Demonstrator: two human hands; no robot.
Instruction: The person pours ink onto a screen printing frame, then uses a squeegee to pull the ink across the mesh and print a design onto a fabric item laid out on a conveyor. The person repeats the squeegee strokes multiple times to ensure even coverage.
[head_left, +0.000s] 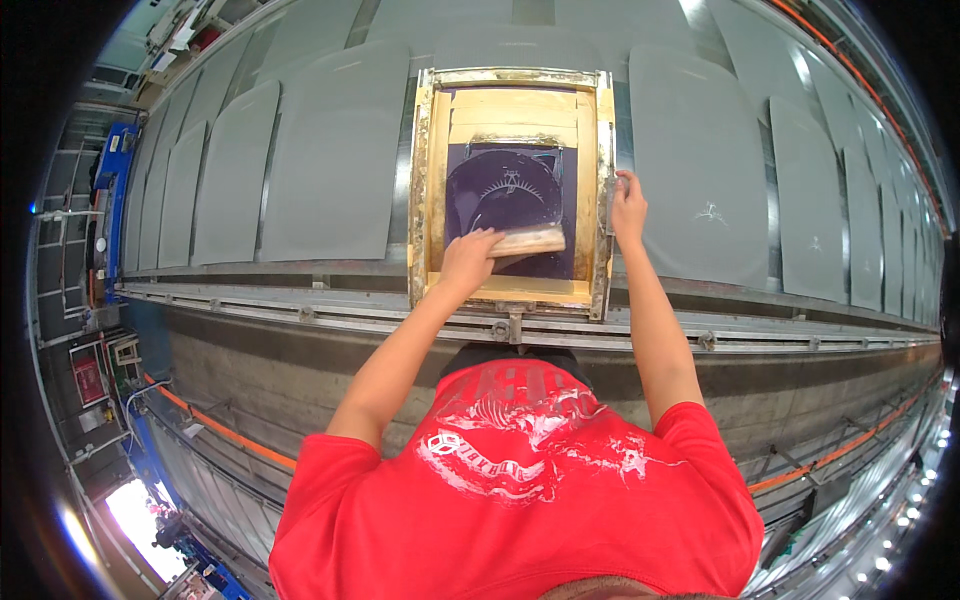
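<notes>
A screen-printing frame (pixel 603 255) lies flat on the long table, with tape around its dark purple mesh (pixel 560 185). Pale line work and a curved smear of ink show on that mesh. My left hand (pixel 468 262) is closed on the left end of a wooden squeegee (pixel 532 240), which rests across the lower part of the mesh. At the frame's right edge, my right hand (pixel 629 210) has its fingers curled around the side rail.
Grey fabric pieces (pixel 335 150) lie along the table on both sides. Small white prints mark the piece (pixel 695 150) just right of the frame and others beyond it. A metal rail (pixel 380 318) runs along the near edge, with a concrete floor (pixel 250 355) below.
</notes>
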